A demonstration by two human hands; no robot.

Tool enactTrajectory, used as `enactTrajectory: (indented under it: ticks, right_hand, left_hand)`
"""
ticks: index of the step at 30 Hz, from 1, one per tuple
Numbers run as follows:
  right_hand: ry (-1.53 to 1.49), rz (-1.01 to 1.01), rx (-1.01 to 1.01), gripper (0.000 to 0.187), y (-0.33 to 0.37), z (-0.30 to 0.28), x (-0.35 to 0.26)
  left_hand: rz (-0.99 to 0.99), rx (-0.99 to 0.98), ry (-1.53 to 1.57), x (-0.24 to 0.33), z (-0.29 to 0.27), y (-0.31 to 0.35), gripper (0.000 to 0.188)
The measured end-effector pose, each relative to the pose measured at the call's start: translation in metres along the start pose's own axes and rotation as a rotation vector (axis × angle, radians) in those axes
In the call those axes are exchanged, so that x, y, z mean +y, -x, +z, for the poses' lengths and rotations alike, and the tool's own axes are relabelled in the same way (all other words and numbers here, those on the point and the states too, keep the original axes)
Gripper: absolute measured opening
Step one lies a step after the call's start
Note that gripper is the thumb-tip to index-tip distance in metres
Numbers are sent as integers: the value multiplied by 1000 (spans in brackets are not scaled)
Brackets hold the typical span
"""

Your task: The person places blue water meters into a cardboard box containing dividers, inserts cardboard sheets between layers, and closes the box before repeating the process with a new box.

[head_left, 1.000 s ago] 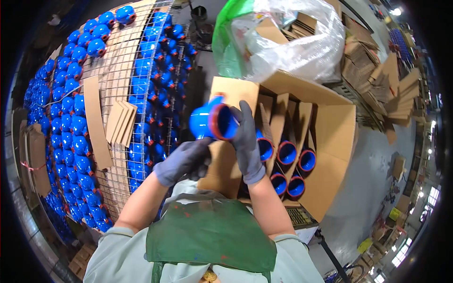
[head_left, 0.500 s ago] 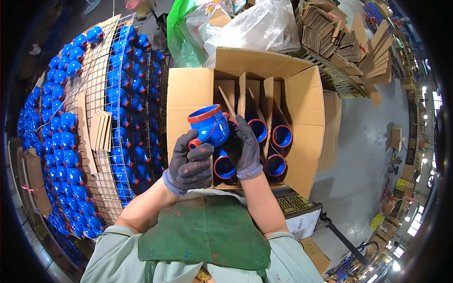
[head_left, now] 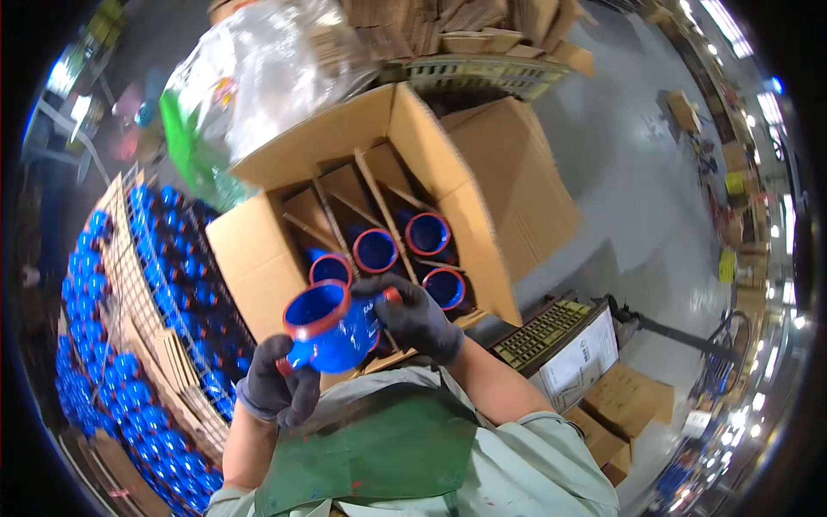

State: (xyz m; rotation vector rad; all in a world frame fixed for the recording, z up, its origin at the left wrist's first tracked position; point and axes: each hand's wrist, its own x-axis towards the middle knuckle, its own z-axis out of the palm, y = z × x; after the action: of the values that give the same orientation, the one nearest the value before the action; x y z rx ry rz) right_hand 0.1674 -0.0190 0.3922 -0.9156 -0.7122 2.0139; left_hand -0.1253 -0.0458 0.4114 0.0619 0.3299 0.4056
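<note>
Both my hands wear dark, stained gloves. A glossy blue pipe fitting point(head_left: 332, 340) is held between them, its wide red-rimmed mouth tilted up. My left hand point(head_left: 282, 383) is closed round the red-ended stub at its left. At its other side, my right hand point(head_left: 415, 317) grips near another red end. The fitting is over the near edge of an open cardboard box point(head_left: 461, 202). Cardboard dividers point(head_left: 379, 194) split the box into compartments. Several like fittings point(head_left: 376, 250) stand inside, red rims up; the held one partly hides the nearest.
At left, many blue fittings point(head_left: 138, 392) sit in rows beside wire mesh point(head_left: 121, 258) and cardboard strips point(head_left: 172, 362). Plastic bags point(head_left: 267, 77) lie beyond the box. Flattened cardboard point(head_left: 517, 181) and a crate of cardboard pieces point(head_left: 482, 73) are at right and back. Closed cartons point(head_left: 629, 398) stand at lower right.
My view has turned, so the box appears rotated and further left. The fitting now sits lower, its mouth facing more toward me, and my right hand has come onto its red right end.
</note>
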Motion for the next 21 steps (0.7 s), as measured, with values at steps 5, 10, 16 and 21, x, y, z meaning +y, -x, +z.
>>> enactTrajectory:
  ticks: [5, 10, 16, 21]
  right_hand:
    - [381, -10, -99, 53, 79, -32, -52]
    - [487, -146, -40, 67, 141, -67, -48]
    - [398, 33, -28, 73, 203, -100, -49]
    - [66, -168, 418, 64, 232, -167, 80]
  left_hand:
    - [-245, 207, -487, 12, 40, -31, 70]
    - [-526, 255, -1100, 14, 96, -97, 52]
    - [-590, -267, -1613, -7, 137, -181, 33]
    - [-515, -43, -1640, -48, 189, -240, 34]
